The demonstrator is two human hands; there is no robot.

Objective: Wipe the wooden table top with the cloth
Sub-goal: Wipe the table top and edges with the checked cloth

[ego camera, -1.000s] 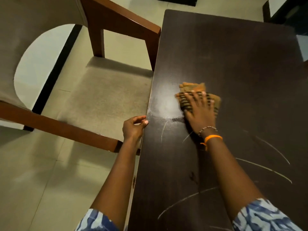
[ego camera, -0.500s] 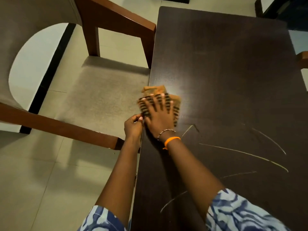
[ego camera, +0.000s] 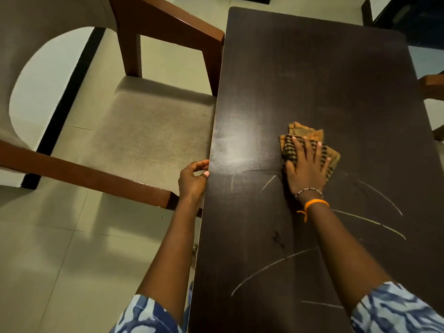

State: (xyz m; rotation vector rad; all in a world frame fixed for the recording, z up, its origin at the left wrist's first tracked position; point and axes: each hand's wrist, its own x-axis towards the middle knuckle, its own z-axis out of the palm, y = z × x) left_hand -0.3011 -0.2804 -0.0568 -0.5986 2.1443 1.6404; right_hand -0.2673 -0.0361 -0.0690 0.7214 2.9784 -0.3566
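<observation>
The dark wooden table top runs lengthwise from 6 to 12 o'clock. At centre-right, the right hand lies flat, fingers spread, on the folded striped cloth. The left hand curls around the 9 o'clock edge. No readable writing shows.

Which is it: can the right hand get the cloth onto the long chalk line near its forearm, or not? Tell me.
Probably yes. The right hand lies flat on the cloth, and only bare table top lies between it and the chalk line; nothing is in the way.
</observation>
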